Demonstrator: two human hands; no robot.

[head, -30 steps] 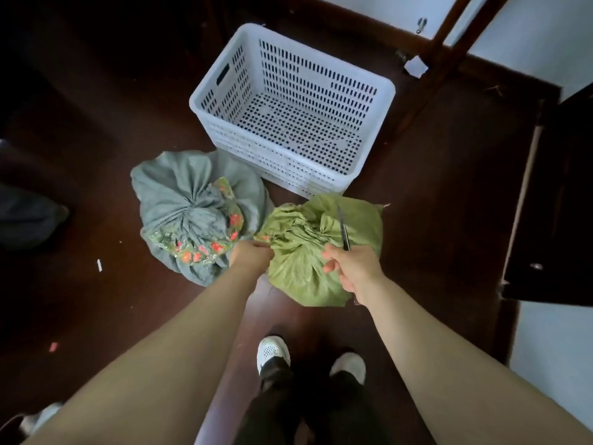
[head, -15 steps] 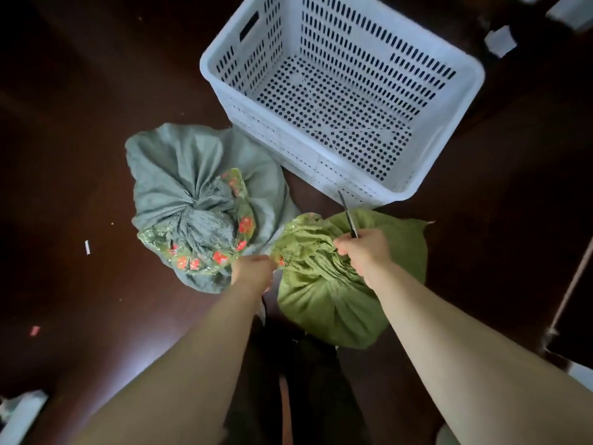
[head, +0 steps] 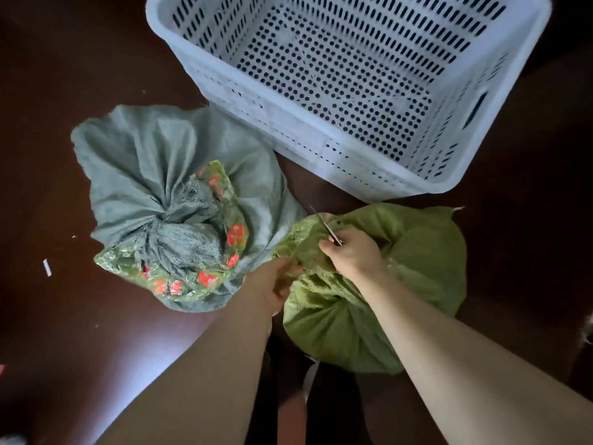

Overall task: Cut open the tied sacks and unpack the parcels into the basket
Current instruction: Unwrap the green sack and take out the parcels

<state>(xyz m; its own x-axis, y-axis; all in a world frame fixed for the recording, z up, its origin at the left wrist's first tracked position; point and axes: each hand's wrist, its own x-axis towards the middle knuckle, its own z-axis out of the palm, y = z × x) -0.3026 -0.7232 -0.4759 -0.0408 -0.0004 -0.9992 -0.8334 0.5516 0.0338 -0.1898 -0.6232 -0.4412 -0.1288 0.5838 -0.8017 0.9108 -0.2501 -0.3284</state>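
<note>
A small white scrap (head: 47, 267) lies on the dark brown floor (head: 64, 348) at the far left of the frame, well apart from everything else.

To its right, in the left-centre, sits the grey sack (head: 144, 168). Its mouth is bunched and tied at the middle, and a green band printed with red flowers (head: 236, 234) curls round the lower and right side of the knot. The sack's upper right edge is just beside the basket's near corner, and its right edge touches the green sack.

The left hand (head: 272, 285) comes up from the bottom centre. Its fingers are curled and pinch the gathered cloth at the left side of the green sack's neck.

Just right of it, the right hand (head: 356, 256) is closed round the handle of a thin dark blade (head: 327, 229), which sticks out up and to the left over the bunched neck. I cannot tell whether it is a knife or scissors, nor whether the edge touches the cloth.

The green sack (head: 417, 252) fills the lower right-centre, under both hands, its neck gathered and closed. Its top edge lies near the basket's front wall.

The white plastic basket (head: 272, 123) takes up the upper centre and upper right, set at an angle on the floor, with slotted walls and a bottom full of round holes.
</note>
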